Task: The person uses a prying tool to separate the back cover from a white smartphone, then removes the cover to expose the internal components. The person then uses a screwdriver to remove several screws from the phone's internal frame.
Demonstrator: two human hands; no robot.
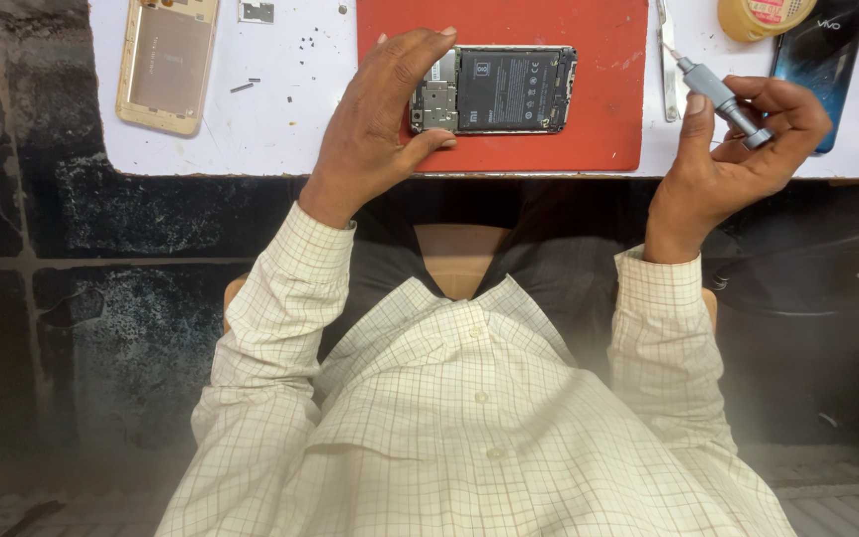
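Observation:
An opened phone (509,89) with its dark battery and circuit board showing lies on a red mat (608,119) on the white table. My left hand (380,119) grips the phone's left end between thumb and fingers. My right hand (738,149) is raised to the right of the mat and holds a grey precision screwdriver (718,94), its tip pointing up and left, away from the phone.
A gold phone back cover (166,65) lies at the table's left, with small screws (308,45) and a metal piece (257,12) near it. Metal tweezers (666,60), a yellow round container (763,15) and a dark glossy phone (817,60) sit at the right. The table edge (251,171) runs just before my lap.

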